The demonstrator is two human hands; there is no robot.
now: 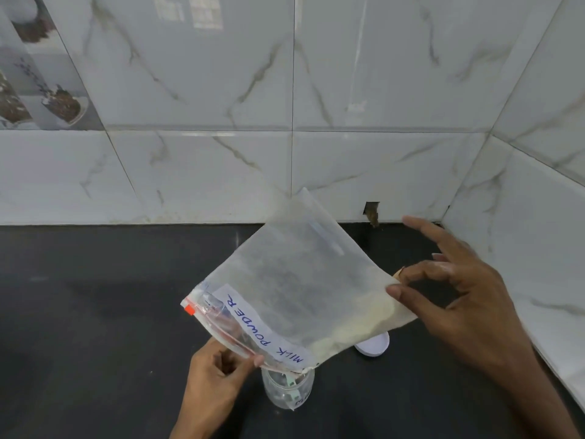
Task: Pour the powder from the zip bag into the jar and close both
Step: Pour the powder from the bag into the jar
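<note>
Tilted above the clear jar (288,388), the frosted zip bag (294,280) labelled "MILK POWDER" holds pale powder (348,331) along its lower edge. Left hand (218,372) pinches its zip end; right hand (459,293) pinches the bottom corner, other fingers spread. A white lid (375,345) lies on the black counter (95,312).

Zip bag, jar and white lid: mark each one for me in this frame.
zip bag (294,280): head view, on the cloudy middle panel above the label.
jar (286,391): head view, on its clear glass wall below the bag's corner.
white lid (375,345): head view, on the part showing past the bag's edge.
</note>
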